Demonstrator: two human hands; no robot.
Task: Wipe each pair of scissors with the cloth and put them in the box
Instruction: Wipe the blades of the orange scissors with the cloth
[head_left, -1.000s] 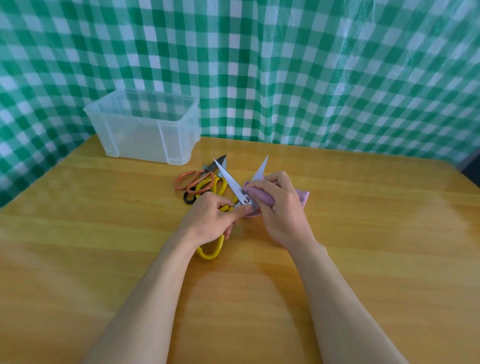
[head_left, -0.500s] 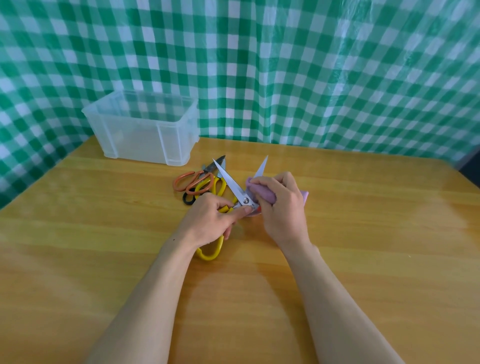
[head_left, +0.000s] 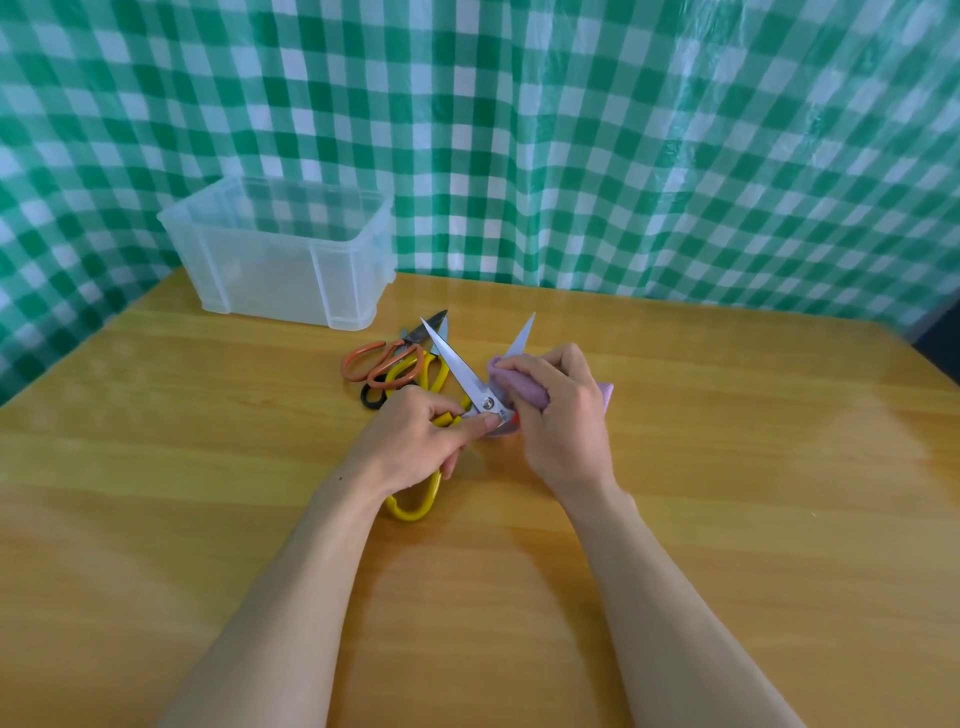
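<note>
2 blades splayed, tips toward box (head_left: 280, 275). Left grip (head_left: 410, 447) curled on held scissors (head_left: 460, 370) handles, box side; right grip (head_left: 563, 421) pinching cloth (head_left: 524, 389) round far blade.

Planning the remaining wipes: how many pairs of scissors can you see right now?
4, it seems. One open pair is in the left hand. The orange-handled pair, yellow-handled pair and black-handled pair overlap in a pile near the box; more may be hidden.

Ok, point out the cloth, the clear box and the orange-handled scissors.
cloth (head_left: 525, 391), head view, on its rolled purple fold.
clear box (head_left: 270, 283), head view, on its front wall.
orange-handled scissors (head_left: 345, 366), head view, on the outer curve of the handle loop.
</note>
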